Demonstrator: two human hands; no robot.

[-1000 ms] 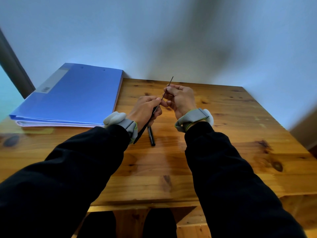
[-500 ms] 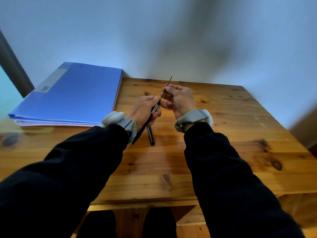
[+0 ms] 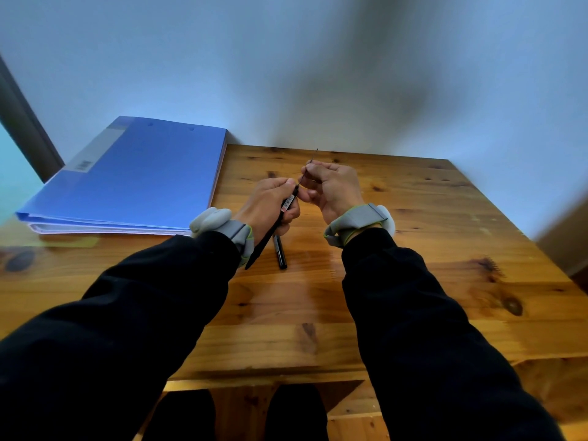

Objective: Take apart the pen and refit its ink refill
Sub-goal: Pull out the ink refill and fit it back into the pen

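Note:
My left hand (image 3: 270, 203) grips a black pen barrel (image 3: 273, 229) with a small white and red label; the barrel slants down toward my left wrist. My right hand (image 3: 334, 187) pinches a thin dark ink refill (image 3: 310, 163). The refill's lower end sits in the barrel's open top, and its upper end sticks out above my fingers. A second black pen piece (image 3: 280, 253) lies on the wooden table (image 3: 413, 265) just below my hands.
A thick blue folder (image 3: 136, 176) lies at the table's back left, against the pale wall. Grey bands wrap both wrists. The table's front edge runs close below my forearms, and my dark shoes show under it.
The refill has slid further down into the barrel, so less of it sticks out above my right hand. Both hands have stayed nearly in place.

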